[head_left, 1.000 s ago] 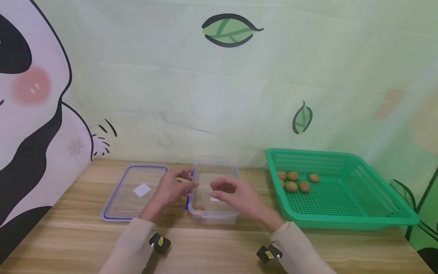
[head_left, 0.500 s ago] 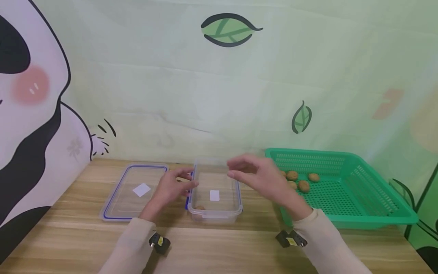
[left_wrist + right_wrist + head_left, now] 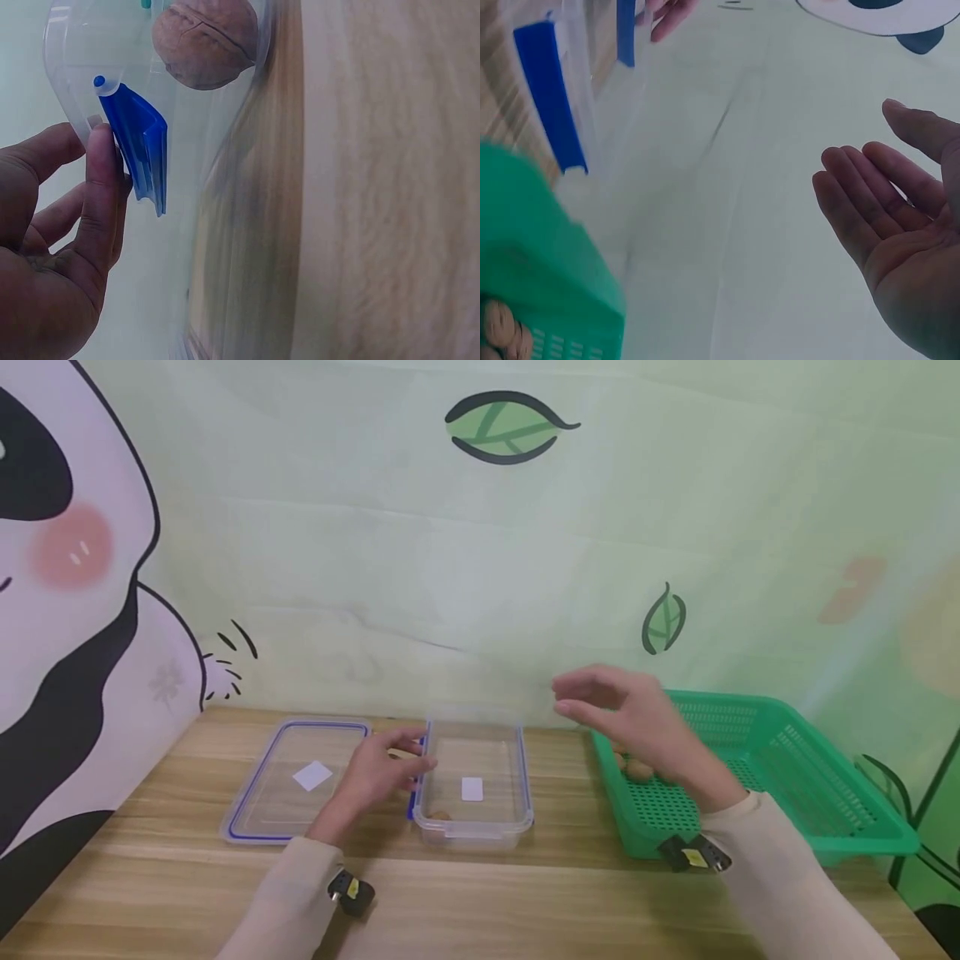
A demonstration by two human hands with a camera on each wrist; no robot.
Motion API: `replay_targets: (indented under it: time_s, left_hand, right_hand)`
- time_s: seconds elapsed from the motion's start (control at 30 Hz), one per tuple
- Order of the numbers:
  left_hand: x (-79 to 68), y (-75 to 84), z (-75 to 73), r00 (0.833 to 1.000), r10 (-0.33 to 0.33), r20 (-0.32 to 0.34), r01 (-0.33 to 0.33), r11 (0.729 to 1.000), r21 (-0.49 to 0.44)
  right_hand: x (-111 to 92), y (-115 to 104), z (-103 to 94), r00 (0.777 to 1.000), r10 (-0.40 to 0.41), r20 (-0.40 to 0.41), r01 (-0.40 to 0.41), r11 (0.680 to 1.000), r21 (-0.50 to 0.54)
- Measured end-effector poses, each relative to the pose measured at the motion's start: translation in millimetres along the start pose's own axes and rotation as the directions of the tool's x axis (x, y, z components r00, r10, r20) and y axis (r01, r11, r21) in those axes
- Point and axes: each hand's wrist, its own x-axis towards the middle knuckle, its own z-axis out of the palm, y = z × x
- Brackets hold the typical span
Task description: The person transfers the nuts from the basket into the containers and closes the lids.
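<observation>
One left hand [image 3: 377, 774]: pinches rim of clear plastic box [image 3: 472, 832]
One right hand [image 3: 637, 714]: curved, thumb and fingers apart, near perforated green basket [image 3: 862, 842]
Walnuts [image 3: 639, 770]: rounded, ridged

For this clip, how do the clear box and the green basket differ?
Look: the clear box is see-through with blue clips; the green basket is opaque, with perforated walls.
Size: the green basket is wider than the clear box.
Contents: one walnut shows in the clear box; several walnuts show in the green basket.
Shared: both are open-topped and stand on the wooden table.
</observation>
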Motion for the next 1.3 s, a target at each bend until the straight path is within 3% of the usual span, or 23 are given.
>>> replay_targets:
  time_s: [0.1, 0.53, 1.3]
  left_hand:
    - [-0.2, 0.1, 0.1, 1.000, -0.003, -0.004, 0.003, 1.000, 0.000]
    - [-0.6, -1.7, -0.7, 1.000, -0.017, -0.018, 0.017, 1.000, 0.018]
    - [0.6, -2.9, 0.7, 1.000, -0.014, -0.026, 0.015, 0.999, 0.036]
  right_hand:
    - [-0.4, 5.3, -12.5, 1.000, 0.013, -0.002, -0.013, 1.000, 0.010]
    - [2.0, 40.1, -57.5, 0.987, 0.156, -0.040, -0.159, 0.981, -0.115]
    - [-7.7, 110.5, -89.7, 0.965, 0.260, -0.019, -0.260, 0.958, -0.119]
